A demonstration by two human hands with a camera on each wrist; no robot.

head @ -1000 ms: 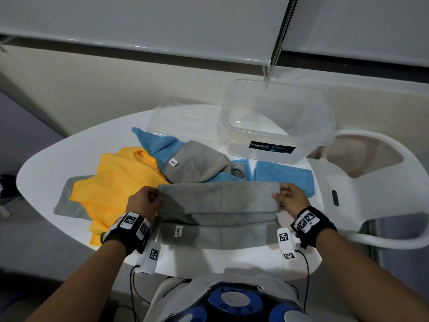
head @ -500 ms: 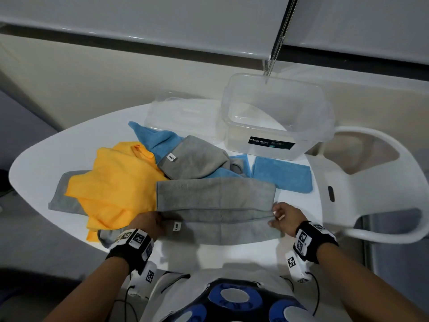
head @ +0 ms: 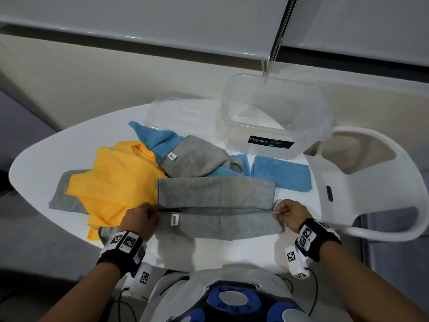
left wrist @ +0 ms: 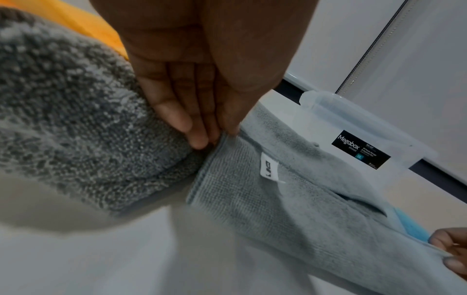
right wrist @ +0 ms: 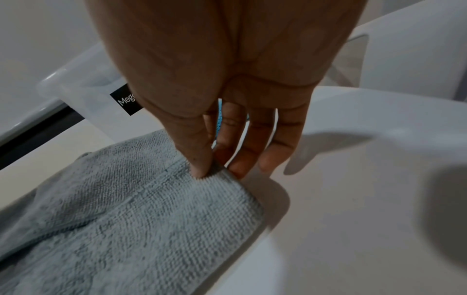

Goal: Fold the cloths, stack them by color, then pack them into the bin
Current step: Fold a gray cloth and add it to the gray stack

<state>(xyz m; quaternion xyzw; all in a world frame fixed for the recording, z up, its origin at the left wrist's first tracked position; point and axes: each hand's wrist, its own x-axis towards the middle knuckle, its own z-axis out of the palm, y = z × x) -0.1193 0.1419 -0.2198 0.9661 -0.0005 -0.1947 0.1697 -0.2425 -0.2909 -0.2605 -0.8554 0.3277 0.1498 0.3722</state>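
Observation:
A grey cloth [head: 216,205] lies folded in a long strip across the near part of the white table [head: 37,163]. My left hand [head: 141,217] pinches the folded edge at its left end [left wrist: 222,137], near a white label [left wrist: 269,167]. My right hand [head: 289,213] pinches the same edge at the right end [right wrist: 209,171]. Behind lie a yellow cloth [head: 116,182], a rumpled grey cloth [head: 197,156] on a blue cloth [head: 157,138], and a folded blue cloth [head: 282,175]. The clear bin [head: 274,117] stands at the back, nothing inside it.
The bin's clear lid [head: 183,115] lies to the left of the bin. A white chair [head: 362,182] stands close against the table's right side. Another grey cloth [head: 65,198] pokes out from under the yellow one. A bead chain [head: 274,47] hangs over the bin.
Both hands have drawn back toward me from the strip's far edge to its middle seam, where they now pinch the edge. The strip has stayed in place.

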